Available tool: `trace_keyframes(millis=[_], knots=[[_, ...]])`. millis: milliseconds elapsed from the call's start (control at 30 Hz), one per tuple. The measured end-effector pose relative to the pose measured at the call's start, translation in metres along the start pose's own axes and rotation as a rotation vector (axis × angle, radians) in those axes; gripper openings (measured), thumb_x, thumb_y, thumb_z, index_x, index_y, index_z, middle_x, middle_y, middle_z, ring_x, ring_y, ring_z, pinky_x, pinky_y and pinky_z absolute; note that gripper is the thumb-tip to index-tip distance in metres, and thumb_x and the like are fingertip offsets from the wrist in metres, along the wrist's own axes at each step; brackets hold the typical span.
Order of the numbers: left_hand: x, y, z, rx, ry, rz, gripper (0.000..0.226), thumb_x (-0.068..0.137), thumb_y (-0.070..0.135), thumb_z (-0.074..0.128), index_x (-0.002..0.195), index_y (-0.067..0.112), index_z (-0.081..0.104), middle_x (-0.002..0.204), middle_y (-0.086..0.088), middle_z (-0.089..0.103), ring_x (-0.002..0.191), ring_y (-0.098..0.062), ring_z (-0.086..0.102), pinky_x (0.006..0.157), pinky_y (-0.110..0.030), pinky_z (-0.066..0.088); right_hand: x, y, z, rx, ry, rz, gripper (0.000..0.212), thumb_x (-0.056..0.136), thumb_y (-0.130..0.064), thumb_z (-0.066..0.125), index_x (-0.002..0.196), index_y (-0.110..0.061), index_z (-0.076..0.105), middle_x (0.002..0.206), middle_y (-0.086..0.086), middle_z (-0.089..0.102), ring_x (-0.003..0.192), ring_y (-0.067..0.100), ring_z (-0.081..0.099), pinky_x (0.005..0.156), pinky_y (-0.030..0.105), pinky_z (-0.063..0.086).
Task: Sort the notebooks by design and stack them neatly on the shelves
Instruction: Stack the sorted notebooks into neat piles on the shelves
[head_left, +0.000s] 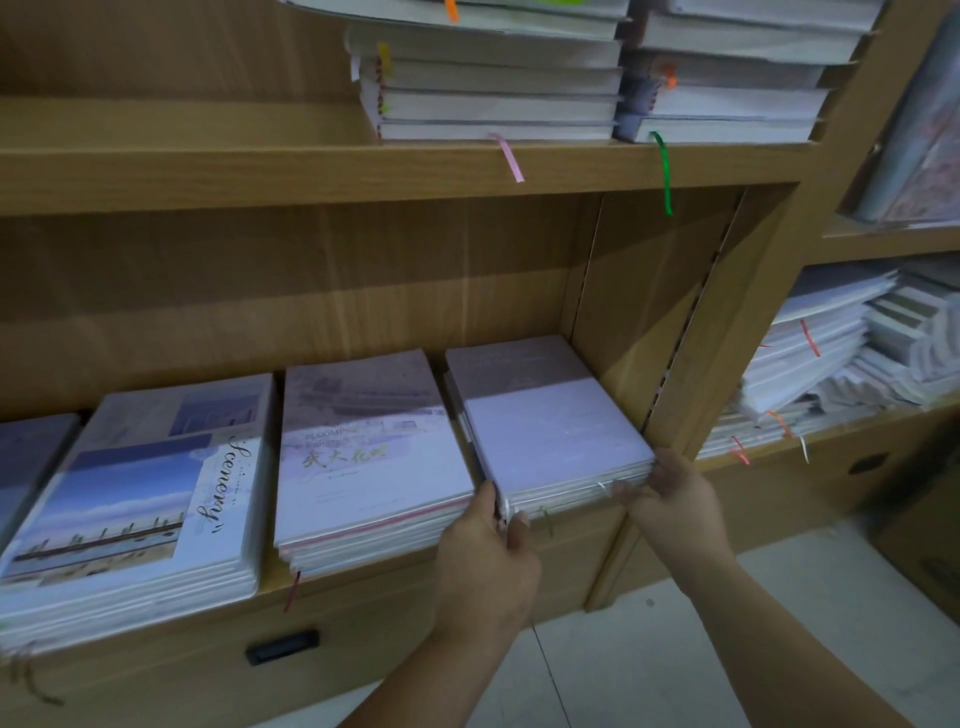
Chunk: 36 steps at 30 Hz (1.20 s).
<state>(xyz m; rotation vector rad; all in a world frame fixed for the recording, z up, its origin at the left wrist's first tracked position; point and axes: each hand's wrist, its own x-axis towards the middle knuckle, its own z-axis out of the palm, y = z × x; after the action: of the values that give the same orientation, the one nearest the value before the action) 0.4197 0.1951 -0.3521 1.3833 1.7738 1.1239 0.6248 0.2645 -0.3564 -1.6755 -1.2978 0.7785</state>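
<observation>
A stack of pale lilac notebooks (550, 431) lies at the right end of the lower wooden shelf (415, 558), against the shelf's side panel. My left hand (488, 545) grips the stack's front left corner, thumb on one side and fingers on the front edge. My right hand (670, 493) holds the front right corner, fingers curled under the stack's edge. To the left lies a second stack with a pinkish cover (363, 457), then a stack with a "Scenery" landscape cover (140, 493).
The upper shelf (260, 171) carries two tall piles of notebooks (493, 88) with coloured ribbons hanging down. A neighbouring shelf unit at the right holds untidy, leaning piles (831, 353). Below lie a drawer with a black handle (283, 646) and a tiled floor.
</observation>
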Motion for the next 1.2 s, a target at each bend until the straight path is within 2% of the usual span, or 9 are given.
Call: trace_keyframes(millis=[100,333,500,567,633,767,867,1000,1200], knots=[[-0.003,0.002,-0.001,0.032,-0.003,-0.004,0.055,0.097,0.037,0.057,0.150,0.026,0.049,0.133,0.010,0.067,0.123,-0.007,0.062,0.103,-0.035,0.053,-0.007,-0.005,-0.004,-0.052,0.004,-0.067,0.020,0.095,-0.029,0.067,0.115,-0.024,0.065,0.102,-0.009,0.073,0.096,0.012,0.067,0.078,0.033,0.053],[-0.005,0.003,-0.004,0.061,-0.036,-0.003,0.063,0.088,0.044,0.050,0.150,0.035,0.044,0.129,0.016,0.068,0.119,-0.005,0.063,0.101,-0.035,0.054,-0.008,-0.013,-0.005,-0.192,-0.025,-0.083,0.022,0.100,-0.016,0.054,0.118,-0.026,0.060,0.100,-0.007,0.069,0.093,0.019,0.062,0.068,0.030,0.042],[-0.009,0.010,-0.019,-0.003,-0.023,-0.015,0.021,0.092,0.032,0.063,0.112,0.038,0.068,0.099,0.022,0.072,0.099,-0.001,0.067,0.093,-0.033,0.056,-0.018,-0.026,-0.020,-0.420,0.061,-0.065,0.006,0.095,-0.023,0.060,0.096,-0.019,0.065,0.079,0.001,0.064,0.080,0.030,0.058,0.063,0.034,0.044],[-0.013,0.011,-0.036,0.045,-0.041,0.014,0.026,0.093,0.023,0.066,0.096,0.049,0.065,0.084,0.036,0.065,0.089,0.013,0.062,0.089,-0.026,0.055,-0.026,-0.039,-0.028,-0.568,0.103,-0.034,0.012,0.093,-0.028,0.058,0.097,-0.020,0.066,0.083,0.006,0.065,0.084,0.034,0.060,0.067,0.036,0.050],[-0.019,0.009,-0.057,0.097,-0.065,0.046,0.025,0.094,0.023,0.065,0.102,0.047,0.066,0.089,0.030,0.066,0.091,0.009,0.063,0.090,-0.026,0.055,-0.036,-0.056,-0.029,-0.620,0.097,-0.045,0.020,0.094,-0.031,0.058,0.109,-0.024,0.069,0.093,0.005,0.071,0.096,0.035,0.064,0.074,0.036,0.051],[-0.036,0.005,-0.109,0.145,-0.052,0.077,0.033,0.096,0.025,0.063,0.128,0.022,0.069,0.107,0.012,0.072,0.097,0.001,0.066,0.093,-0.023,0.054,-0.068,-0.098,-0.012,-0.595,-0.044,-0.208,0.037,0.097,-0.032,0.062,0.132,-0.022,0.065,0.108,-0.002,0.075,0.108,0.027,0.065,0.083,0.038,0.054],[-0.060,0.006,-0.155,0.133,-0.005,0.130,0.026,0.095,0.021,0.065,0.119,0.019,0.074,0.093,0.015,0.074,0.089,0.009,0.066,0.084,-0.015,0.054,-0.099,-0.136,0.015,-0.567,-0.178,-0.324,0.033,0.096,-0.037,0.065,0.125,-0.020,0.069,0.107,0.002,0.076,0.103,0.026,0.067,0.086,0.044,0.056],[-0.101,0.007,-0.231,0.142,0.052,0.143,0.018,0.095,0.024,0.066,0.109,0.027,0.077,0.088,0.020,0.075,0.086,0.004,0.068,0.082,-0.022,0.056,-0.156,-0.196,0.063,-0.554,-0.264,-0.488,0.036,0.091,-0.050,0.065,0.121,-0.032,0.070,0.105,-0.013,0.075,0.107,0.014,0.066,0.089,0.034,0.054],[-0.134,0.022,-0.361,0.188,0.216,0.175,0.019,0.097,0.025,0.067,0.114,0.026,0.076,0.094,0.018,0.075,0.085,-0.001,0.071,0.081,-0.027,0.059,-0.250,-0.300,0.100,-0.663,-0.462,-0.794,0.028,0.096,-0.056,0.055,0.097,-0.035,0.073,0.084,-0.013,0.072,0.081,0.006,0.064,0.070,0.031,0.056]])
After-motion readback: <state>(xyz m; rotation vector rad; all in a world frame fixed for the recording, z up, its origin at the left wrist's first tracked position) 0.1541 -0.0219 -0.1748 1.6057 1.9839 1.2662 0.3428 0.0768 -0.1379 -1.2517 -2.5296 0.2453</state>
